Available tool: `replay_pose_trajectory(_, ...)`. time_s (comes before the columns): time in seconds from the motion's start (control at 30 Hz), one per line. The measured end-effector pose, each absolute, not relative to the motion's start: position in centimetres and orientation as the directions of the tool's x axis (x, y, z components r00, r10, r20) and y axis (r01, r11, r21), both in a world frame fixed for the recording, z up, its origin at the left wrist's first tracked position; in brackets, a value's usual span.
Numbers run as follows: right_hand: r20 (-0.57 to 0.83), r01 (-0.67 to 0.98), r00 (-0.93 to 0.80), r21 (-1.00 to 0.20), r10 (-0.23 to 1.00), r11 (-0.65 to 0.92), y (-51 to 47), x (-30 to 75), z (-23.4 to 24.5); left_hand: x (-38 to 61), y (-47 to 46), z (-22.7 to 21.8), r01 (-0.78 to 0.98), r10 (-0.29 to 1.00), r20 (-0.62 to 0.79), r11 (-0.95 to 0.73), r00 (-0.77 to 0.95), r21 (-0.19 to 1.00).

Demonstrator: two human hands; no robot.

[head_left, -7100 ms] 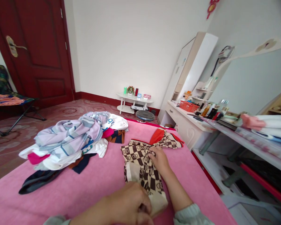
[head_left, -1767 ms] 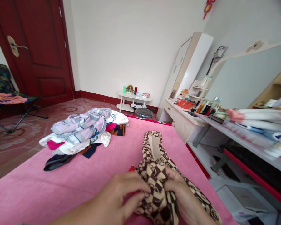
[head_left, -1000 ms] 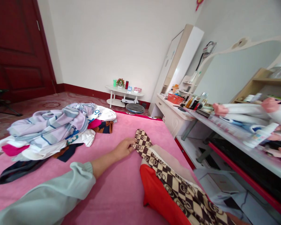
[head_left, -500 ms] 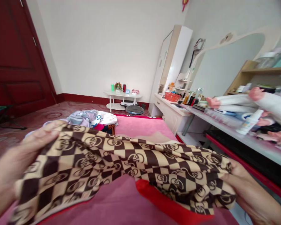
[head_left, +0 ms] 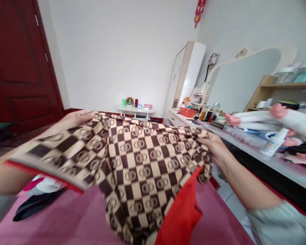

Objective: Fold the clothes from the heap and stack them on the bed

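Observation:
A brown and cream checked garment (head_left: 140, 160) with red trim hangs spread in the air above the pink bed (head_left: 73, 221). My left hand (head_left: 78, 118) grips its upper left corner, fingers closed on the cloth. My right hand (head_left: 214, 144) pinches its upper right edge. The cloth drapes over my left forearm and its red part (head_left: 180, 214) dangles at the bottom. It hides most of the bed behind it.
A pile of clothes (head_left: 38, 190) shows under the garment at the left. A white dressing table (head_left: 191, 122) with bottles and an orange basket (head_left: 187, 111) stands to the right, beside a shelf (head_left: 270, 156) with bottles. A small white table (head_left: 135, 109) sits by the far wall, a red door (head_left: 20, 68) at left.
Both hands have lifted the checked garment higher and spread it wider. Earlier it lay folded on the bed and was then pulled open.

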State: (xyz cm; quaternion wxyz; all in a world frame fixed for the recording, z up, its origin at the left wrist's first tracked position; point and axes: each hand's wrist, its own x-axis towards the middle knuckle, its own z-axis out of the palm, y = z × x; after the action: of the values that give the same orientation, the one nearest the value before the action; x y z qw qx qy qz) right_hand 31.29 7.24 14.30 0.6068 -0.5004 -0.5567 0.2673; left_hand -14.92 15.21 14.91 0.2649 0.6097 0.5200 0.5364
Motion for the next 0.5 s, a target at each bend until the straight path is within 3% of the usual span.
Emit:
replay_pose_trajectory(0.1, 0.397, 0.356, 0.359, -0.895, 0.845, 0.270, 13.2, 32.8, 12.5, -13.2, 18.7, 14.5, 0.380, 0.948, 0.276, -0.199, -0.157, 0.903)
replay_pose_trajectory(0.2, 0.458, 0.598, 0.423, -0.789, 0.782, 0.139, 14.5, 34.3, 8.1, -11.4, 19.8, 11.1, 0.466, 0.931, 0.316, -0.199, -0.185, 0.862)
replay_pose_trajectory(0.23, 0.482, 0.648, 0.364, -0.746, 0.797, 0.155, 13.9, 34.3, 6.3, -10.8, 19.4, 9.4, 0.509, 0.925, 0.354, -0.240, -0.138, 0.827)
replay_pose_trajectory(0.33, 0.469, 0.667, 0.119, -0.691, 0.875, 0.279, 9.9, 32.5, 1.7, -9.0, 15.7, 4.0, 0.626, 0.850, 0.468, -0.505, 0.243, 0.594)
replay_pose_trajectory(0.5, 0.343, 0.543, -0.297, -0.707, 0.891, 0.453, 2.7, 27.0, 0.7, -5.1, 7.0, -1.2, 0.516, 0.734, 0.319, -0.659, 0.599, 0.547)
